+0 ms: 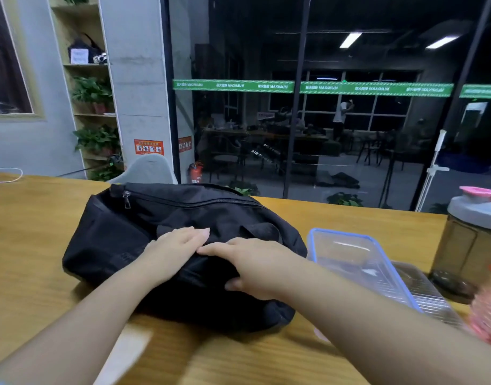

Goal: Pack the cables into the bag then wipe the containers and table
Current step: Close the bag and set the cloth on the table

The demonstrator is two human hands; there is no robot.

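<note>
Pretty sure I'm working in an office or coworking spot. There's a long wooden tabletop [30, 218], a glass partition [349, 120] with green banner strips, and shelves of potted plants [93, 93].

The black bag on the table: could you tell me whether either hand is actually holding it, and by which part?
The right hand pinches the fabric of the black bag at its near side, thumb underneath a fold. The left hand only lies flat on top, holding nothing.

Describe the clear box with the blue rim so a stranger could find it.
On the wooden table, look right of the black fabric bag. The clear plastic box lies there, marked by its blue rim, unlike the dark grey-lidded jar beyond it.
</note>
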